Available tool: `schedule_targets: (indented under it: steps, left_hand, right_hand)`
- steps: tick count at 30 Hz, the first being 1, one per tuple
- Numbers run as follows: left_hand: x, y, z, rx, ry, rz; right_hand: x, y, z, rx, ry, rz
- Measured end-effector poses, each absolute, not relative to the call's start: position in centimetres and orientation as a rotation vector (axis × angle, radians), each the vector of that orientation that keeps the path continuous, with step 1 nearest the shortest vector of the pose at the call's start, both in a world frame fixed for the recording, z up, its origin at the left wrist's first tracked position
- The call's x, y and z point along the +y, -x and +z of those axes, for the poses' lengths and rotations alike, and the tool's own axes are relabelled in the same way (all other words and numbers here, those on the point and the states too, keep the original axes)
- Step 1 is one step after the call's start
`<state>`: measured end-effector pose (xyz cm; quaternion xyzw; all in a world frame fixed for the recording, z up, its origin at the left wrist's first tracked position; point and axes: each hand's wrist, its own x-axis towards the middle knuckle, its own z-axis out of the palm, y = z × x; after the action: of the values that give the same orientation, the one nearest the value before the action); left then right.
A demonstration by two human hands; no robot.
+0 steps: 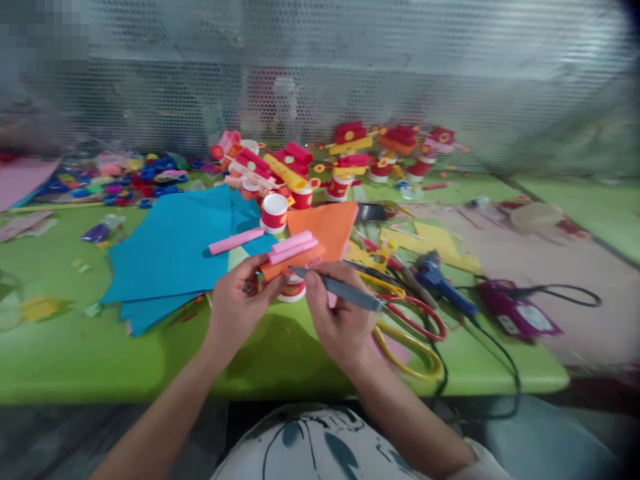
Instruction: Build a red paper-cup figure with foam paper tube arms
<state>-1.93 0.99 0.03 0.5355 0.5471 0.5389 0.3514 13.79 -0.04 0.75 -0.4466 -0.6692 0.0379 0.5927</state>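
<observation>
My left hand [240, 293] grips the left end of an orange foam roll [275, 270] that has pink foam rolls [293, 247] on top. In my right hand [343, 307] is a grey marker pen [345, 290], its tip at the orange foam close to my left thumb. Small pink marks or strips show on the orange part near the tip. Just below the foam piece, a red and white paper cup [293, 290] is partly hidden by my hands. Another red and white cup [275, 213] stands behind, near a loose pink roll [236, 241].
Blue foam sheets [170, 247] lie left, an orange sheet [325, 223] behind my hands. Finished cup models [350, 143] stand at the back. To the right are yellow-handled scissors [410, 357], red-handled scissors [415, 317], a blue glue gun [443, 283] with its cord, and a purple packet [520, 310].
</observation>
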Motion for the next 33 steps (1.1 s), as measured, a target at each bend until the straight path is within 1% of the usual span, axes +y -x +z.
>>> schedule_targets:
  steps: [15,21,27,33]
  left_hand:
    - [1.34,1.75,-0.58,1.367,-1.382,1.383]
    - [1.29,1.69,-0.37,1.314,-1.391,1.389]
    - [1.28,1.67,-0.10,1.317,-1.407,1.376]
    - [1.24,1.72,0.19,1.313,-1.385,1.339]
  right_hand:
    - [0.05,-14.07,0.45,-1.555,1.004,0.055]
    - [0.04,-14.06,0.31,-1.570,1.002,0.075]
    - [0.22,-13.98,0.29,-1.572,1.062,-0.001]
    - [0.66,-13.86,0.30,-1.610,1.017,0.017]
